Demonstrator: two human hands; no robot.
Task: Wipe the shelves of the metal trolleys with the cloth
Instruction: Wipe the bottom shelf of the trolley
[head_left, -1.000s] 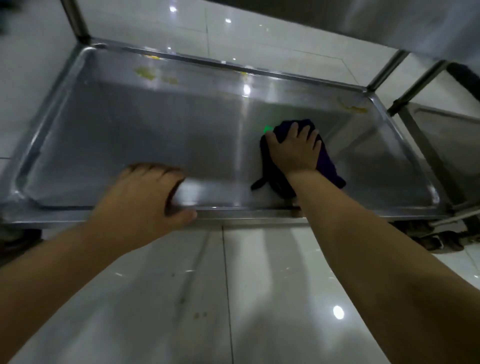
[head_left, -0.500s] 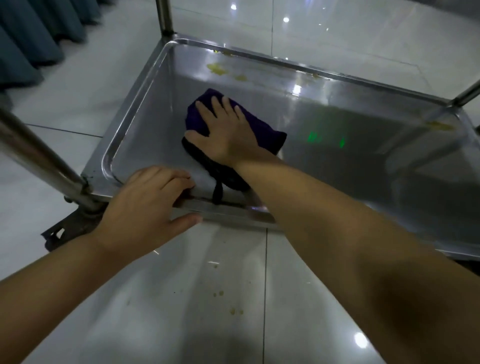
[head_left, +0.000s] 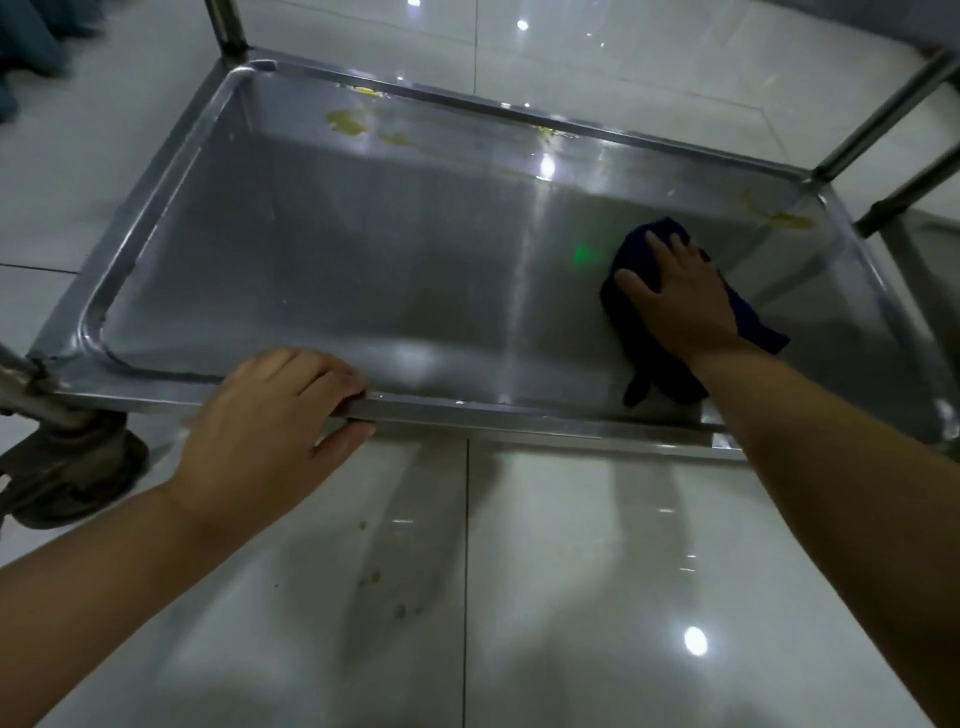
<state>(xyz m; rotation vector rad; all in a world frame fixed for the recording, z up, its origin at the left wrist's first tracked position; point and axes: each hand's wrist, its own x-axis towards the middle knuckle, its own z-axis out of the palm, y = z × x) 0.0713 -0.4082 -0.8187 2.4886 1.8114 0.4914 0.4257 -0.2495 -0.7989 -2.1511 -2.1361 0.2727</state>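
The low metal trolley shelf (head_left: 363, 270) fills the middle of the head view, a shallow steel tray with a raised rim. A dark blue cloth (head_left: 753, 322) lies on its right part. My right hand (head_left: 675, 296) presses flat on the cloth with straight, spread fingers. My left hand (head_left: 270, 431) grips the shelf's near rim, fingers curled over the top and thumb under the edge. Yellowish stains (head_left: 345, 120) mark the far left of the shelf, and another stain (head_left: 789, 221) sits in the far right corner.
Trolley posts rise at the far left (head_left: 226, 26) and far right (head_left: 883, 109). A caster wheel (head_left: 67, 473) sits under the near left corner. A second trolley's shelf (head_left: 935, 270) stands at the right edge. Glossy white floor tiles (head_left: 571, 597) surround everything.
My right hand has slid the cloth from the shelf's left part to its right part. My left hand keeps its grip on the near rim.
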